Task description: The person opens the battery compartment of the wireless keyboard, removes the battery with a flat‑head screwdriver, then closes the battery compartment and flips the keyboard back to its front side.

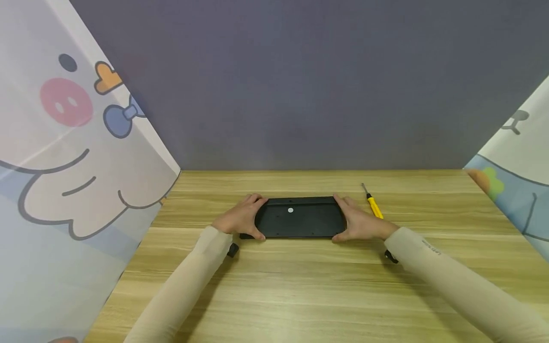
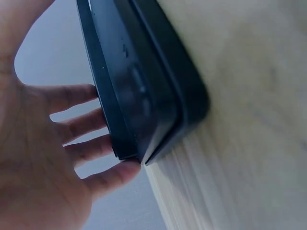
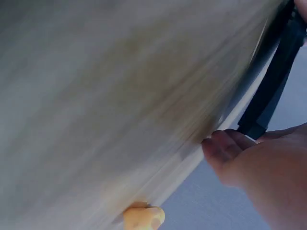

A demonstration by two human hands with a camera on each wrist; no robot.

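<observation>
A long, flat black panel (image 1: 302, 221), resembling a keyboard's underside, lies lengthwise between both hands. A white round sticker (image 1: 290, 210) and small holes mark its upper face. My left hand (image 1: 242, 218) grips the left end, thumb at the near edge and fingers at the far edge. In the left wrist view, a lower black layer (image 2: 194, 91) shows under the panel, with a narrow gap between. My right hand (image 1: 357, 222) holds the right end the same way. The right wrist view shows that end (image 3: 271, 91) raised off the table.
A screwdriver with a yellow handle (image 1: 375, 207) lies behind the right hand, its tip pointing to the back. The wooden table (image 1: 300, 295) meets a grey wall (image 1: 300, 95) at the back. Cartoon-printed panels (image 1: 55, 157) stand on both sides.
</observation>
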